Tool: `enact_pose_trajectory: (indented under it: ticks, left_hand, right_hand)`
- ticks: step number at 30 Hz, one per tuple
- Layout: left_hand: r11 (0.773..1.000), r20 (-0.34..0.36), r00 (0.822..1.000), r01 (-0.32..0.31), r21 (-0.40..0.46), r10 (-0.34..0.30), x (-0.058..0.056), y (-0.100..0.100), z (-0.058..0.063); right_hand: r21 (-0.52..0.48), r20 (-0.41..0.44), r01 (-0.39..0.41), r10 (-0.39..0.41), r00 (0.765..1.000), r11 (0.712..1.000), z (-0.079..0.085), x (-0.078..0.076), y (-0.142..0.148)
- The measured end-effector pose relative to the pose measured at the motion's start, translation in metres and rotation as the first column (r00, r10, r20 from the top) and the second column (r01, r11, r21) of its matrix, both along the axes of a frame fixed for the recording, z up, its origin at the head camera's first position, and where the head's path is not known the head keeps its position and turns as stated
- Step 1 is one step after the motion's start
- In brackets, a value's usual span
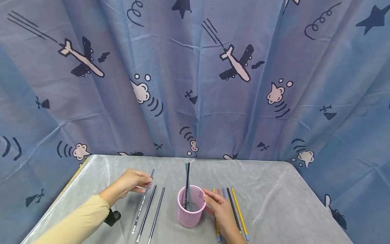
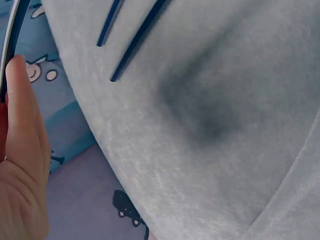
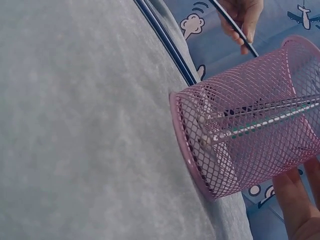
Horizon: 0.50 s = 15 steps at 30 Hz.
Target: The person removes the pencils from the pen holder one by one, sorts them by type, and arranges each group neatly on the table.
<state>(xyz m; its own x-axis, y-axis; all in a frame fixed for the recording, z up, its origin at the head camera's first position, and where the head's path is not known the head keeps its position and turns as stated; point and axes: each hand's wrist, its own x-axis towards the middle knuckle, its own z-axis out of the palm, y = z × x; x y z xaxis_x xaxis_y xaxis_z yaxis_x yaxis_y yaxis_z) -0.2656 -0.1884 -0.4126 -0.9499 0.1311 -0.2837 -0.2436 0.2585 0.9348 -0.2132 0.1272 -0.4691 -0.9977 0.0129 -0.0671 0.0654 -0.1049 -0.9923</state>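
Note:
My left hand point(image 1: 131, 181) pinches a dark patterned pencil point(image 1: 142, 203) near its upper end, its white-tipped lower end slanting down toward the front of the table. Two more dark pencils, one nearer point(image 1: 147, 213) and one farther right point(image 1: 156, 215), lie side by side beneath and right of it. A pink mesh pen holder point(image 1: 190, 218) stands upright at the middle, with a dark pencil point(image 1: 187, 186) and a green one point(image 1: 189, 193) leaning inside. My right hand point(image 1: 220, 211) holds the holder at its right side, thumb at the rim; some of its fingers are hidden in the head view.
Several coloured pencils, among them a yellow one point(image 1: 239, 213) and a black one point(image 1: 233, 208), lie partly under my right hand. A grey cloth point(image 1: 280, 203) covers the table. Behind its far edge hangs a blue curtain point(image 1: 170, 67) with printed aeroplanes.

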Motion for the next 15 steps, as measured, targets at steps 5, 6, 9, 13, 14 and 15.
enact_pose_trajectory:
  ticks: [5, 6, 9, 13, 14, 15]
  left_hand:
    - [0.999, 0.018, 1.0, 0.004, -0.035, -0.003, 0.0, -0.001, -0.003]
    - [0.999, 0.023, 1.0, 0.002, -0.036, -0.002, 0.0, -0.001, -0.004]
    - [0.999, 0.033, 0.999, 0.012, -0.038, -0.011, 0.001, -0.002, -0.007]
    - [0.999, 0.048, 0.999, 0.016, -0.034, -0.014, 0.001, -0.004, -0.015]
    - [0.999, 0.05, 0.999, 0.018, -0.032, -0.017, 0.002, -0.004, -0.017]
    - [0.999, 0.055, 0.998, 0.015, -0.029, -0.014, 0.002, -0.005, -0.018]
  right_hand:
    - [0.027, 0.076, 0.017, -0.019, 0.997, 0.999, 0.006, 0.001, -0.001]
    - [0.026, 0.073, 0.014, -0.016, 0.997, 1.0, 0.006, 0.001, -0.001]
    - [0.027, 0.063, 0.013, -0.015, 0.998, 1.0, 0.005, 0.001, -0.001]
    - [0.017, 0.066, 0.012, -0.013, 0.998, 1.0, 0.005, 0.001, -0.001]
    - [0.014, 0.066, 0.011, -0.012, 0.998, 1.0, 0.005, 0.001, 0.0]
    - [0.011, 0.068, 0.011, -0.012, 0.998, 1.0, 0.005, 0.001, -0.001]
